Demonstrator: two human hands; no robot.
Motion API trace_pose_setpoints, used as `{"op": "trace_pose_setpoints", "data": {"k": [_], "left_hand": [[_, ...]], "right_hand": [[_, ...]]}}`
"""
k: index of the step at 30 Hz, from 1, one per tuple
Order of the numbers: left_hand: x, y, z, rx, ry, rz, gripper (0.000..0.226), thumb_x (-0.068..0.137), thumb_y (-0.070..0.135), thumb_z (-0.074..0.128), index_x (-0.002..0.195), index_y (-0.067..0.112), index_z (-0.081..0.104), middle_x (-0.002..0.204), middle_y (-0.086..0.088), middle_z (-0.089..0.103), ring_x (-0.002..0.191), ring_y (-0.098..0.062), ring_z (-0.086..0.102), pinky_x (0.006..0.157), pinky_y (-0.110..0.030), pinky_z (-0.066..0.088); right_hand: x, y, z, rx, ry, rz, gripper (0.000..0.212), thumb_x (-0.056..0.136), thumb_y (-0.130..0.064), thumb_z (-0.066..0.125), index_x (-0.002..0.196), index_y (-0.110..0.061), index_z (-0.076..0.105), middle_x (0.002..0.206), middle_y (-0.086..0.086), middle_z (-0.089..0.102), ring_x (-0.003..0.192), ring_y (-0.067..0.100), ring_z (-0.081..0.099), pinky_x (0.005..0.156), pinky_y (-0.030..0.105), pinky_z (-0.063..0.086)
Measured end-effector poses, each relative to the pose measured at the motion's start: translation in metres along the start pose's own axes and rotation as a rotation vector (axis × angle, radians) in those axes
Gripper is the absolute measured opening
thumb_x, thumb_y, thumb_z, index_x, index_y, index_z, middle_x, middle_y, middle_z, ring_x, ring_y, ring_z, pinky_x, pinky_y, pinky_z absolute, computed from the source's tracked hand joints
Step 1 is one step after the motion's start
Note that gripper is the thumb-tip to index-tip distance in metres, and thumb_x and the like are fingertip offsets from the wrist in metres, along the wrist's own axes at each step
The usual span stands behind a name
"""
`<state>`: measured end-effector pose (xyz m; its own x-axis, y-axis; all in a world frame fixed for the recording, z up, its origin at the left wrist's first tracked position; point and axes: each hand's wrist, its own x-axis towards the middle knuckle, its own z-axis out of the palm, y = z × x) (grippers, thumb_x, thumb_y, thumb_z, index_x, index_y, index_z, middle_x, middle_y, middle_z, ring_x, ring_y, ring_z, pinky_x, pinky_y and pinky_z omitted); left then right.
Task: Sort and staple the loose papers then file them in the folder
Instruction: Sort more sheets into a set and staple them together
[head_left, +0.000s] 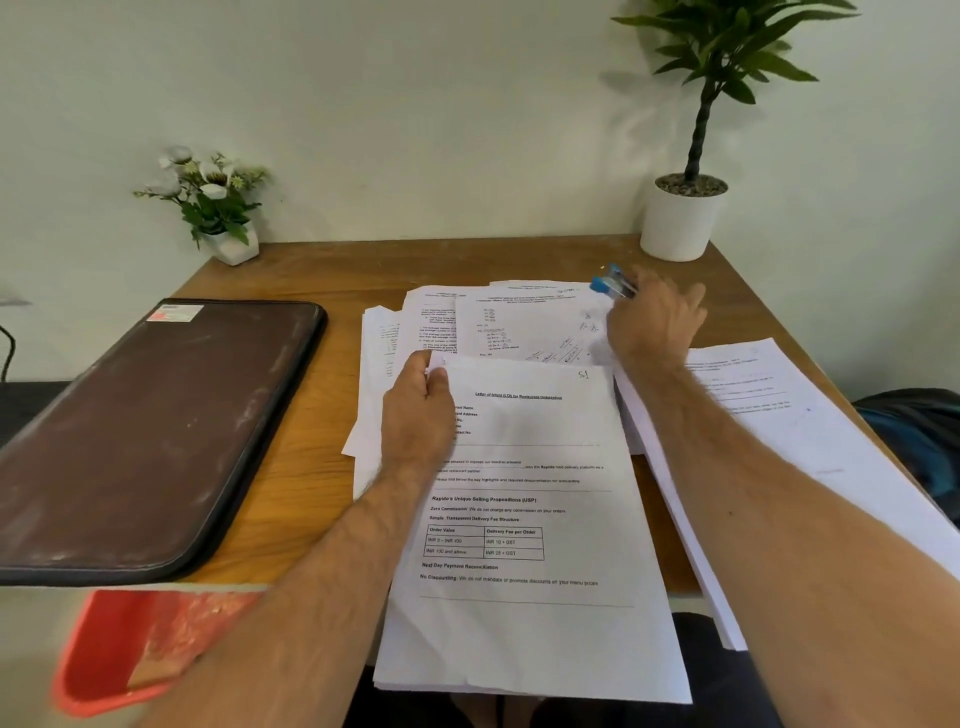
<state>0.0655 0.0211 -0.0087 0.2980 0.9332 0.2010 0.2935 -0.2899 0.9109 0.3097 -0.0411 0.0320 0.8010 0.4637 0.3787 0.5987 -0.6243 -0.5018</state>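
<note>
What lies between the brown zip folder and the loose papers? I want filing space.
Only bare wooden table separates the brown zip folder from the loose papers, per the head view.

A wooden table (291, 457) stands against the wall. On it lie a brown folder (156, 426), loose papers (519, 322), a flower pot (236, 247) and a potted plant (680, 218).

L hand (418, 410) pinching — R hand (655, 318) gripping.

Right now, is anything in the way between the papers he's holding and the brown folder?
Nothing visible. The left hand grips the Letter of Intent sheets; only bare wooden table lies between them and the closed brown folder on the left.
</note>
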Motion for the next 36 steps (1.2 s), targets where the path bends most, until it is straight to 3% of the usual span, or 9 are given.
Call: {"op": "trace_pose_setpoints", "data": {"k": [3, 7, 10, 13, 19, 22, 26, 33, 36], "left_hand": [[0.000, -0.001, 0.001, -0.053, 0.020, -0.032, 0.023, 0.108, 0.023, 0.044, 0.127, 0.023, 0.056, 0.121, 0.010, 0.067, 0.108, -0.013, 0.066, 0.094, -0.035, 0.057], [-0.002, 0.000, 0.002, -0.057, 0.031, -0.017, 0.019, 0.109, 0.028, 0.043, 0.123, 0.024, 0.055, 0.116, 0.008, 0.069, 0.094, -0.009, 0.068, 0.079, -0.034, 0.060], [-0.003, 0.001, 0.002, -0.047, 0.049, -0.004, 0.015, 0.109, 0.029, 0.042, 0.119, 0.025, 0.052, 0.095, 0.004, 0.069, 0.072, -0.009, 0.061, 0.060, -0.025, 0.047], [-0.005, 0.002, 0.001, -0.072, 0.051, -0.012, 0.012, 0.109, 0.031, 0.042, 0.113, 0.025, 0.052, 0.080, 0.006, 0.064, 0.058, -0.009, 0.051, 0.053, -0.026, 0.040], [-0.003, -0.002, -0.009, -0.108, 0.048, -0.007, 0.014, 0.109, 0.033, 0.042, 0.111, 0.024, 0.052, 0.089, 0.000, 0.068, 0.061, -0.012, 0.055, 0.054, -0.031, 0.045], [-0.005, -0.003, -0.011, -0.135, 0.034, -0.023, 0.013, 0.108, 0.024, 0.041, 0.115, 0.023, 0.052, 0.088, 0.000, 0.068, 0.059, -0.013, 0.054, 0.051, -0.035, 0.046], [-0.005, -0.001, -0.010, -0.129, 0.032, -0.025, 0.018, 0.105, 0.014, 0.042, 0.117, 0.020, 0.054, 0.074, 0.002, 0.063, 0.054, -0.010, 0.047, 0.048, -0.028, 0.038], [-0.005, 0.003, -0.011, -0.105, 0.065, -0.056, 0.010, 0.104, 0.014, 0.047, 0.112, 0.015, 0.053, 0.087, 0.003, 0.065, 0.067, -0.010, 0.054, 0.054, -0.019, 0.038], [-0.005, 0.002, -0.012, -0.089, 0.062, -0.060, 0.010, 0.103, 0.012, 0.048, 0.111, 0.014, 0.054, 0.087, 0.004, 0.064, 0.065, -0.009, 0.054, 0.048, -0.012, 0.036]], "right_hand": [[-0.020, -0.034, -0.005, 0.103, -0.121, -0.189, 0.052, 0.092, -0.006, 0.052, 0.137, -0.032, 0.057, 0.128, 0.003, 0.058, 0.120, 0.027, 0.045, 0.097, 0.041, 0.029], [-0.052, -0.064, -0.005, 0.257, -0.356, -0.425, 0.049, 0.095, 0.001, 0.050, 0.136, -0.024, 0.057, 0.129, 0.006, 0.054, 0.114, 0.024, 0.055, 0.097, 0.028, 0.039], [-0.069, -0.074, -0.006, 0.231, -0.436, -0.507, 0.046, 0.098, -0.003, 0.050, 0.139, -0.022, 0.052, 0.133, 0.004, 0.052, 0.118, 0.020, 0.052, 0.096, 0.022, 0.037], [-0.080, -0.074, -0.007, 0.242, -0.454, -0.561, 0.044, 0.096, -0.013, 0.053, 0.139, -0.022, 0.051, 0.134, 0.002, 0.057, 0.120, 0.019, 0.053, 0.103, 0.028, 0.041], [-0.087, -0.085, -0.006, 0.228, -0.436, -0.621, 0.055, 0.086, -0.050, 0.071, 0.135, -0.028, 0.057, 0.121, -0.002, 0.065, 0.114, 0.018, 0.055, 0.098, 0.032, 0.043], [-0.086, -0.092, -0.007, 0.130, -0.432, -0.656, 0.057, 0.086, -0.051, 0.071, 0.137, -0.029, 0.058, 0.121, -0.002, 0.064, 0.115, 0.018, 0.053, 0.097, 0.031, 0.043], [-0.079, -0.100, -0.015, -0.007, -0.444, -0.713, 0.055, 0.085, -0.049, 0.071, 0.136, -0.030, 0.060, 0.124, -0.002, 0.063, 0.116, 0.019, 0.051, 0.099, 0.036, 0.044], [-0.071, -0.114, -0.021, -0.072, -0.528, -0.770, 0.047, 0.081, -0.046, 0.075, 0.126, -0.035, 0.067, 0.120, -0.009, 0.058, 0.113, 0.016, 0.053, 0.096, 0.038, 0.045], [-0.070, -0.119, -0.022, -0.090, -0.534, -0.809, 0.045, 0.079, -0.044, 0.077, 0.123, -0.036, 0.069, 0.117, -0.010, 0.058, 0.111, 0.016, 0.053, 0.094, 0.038, 0.045]]}}
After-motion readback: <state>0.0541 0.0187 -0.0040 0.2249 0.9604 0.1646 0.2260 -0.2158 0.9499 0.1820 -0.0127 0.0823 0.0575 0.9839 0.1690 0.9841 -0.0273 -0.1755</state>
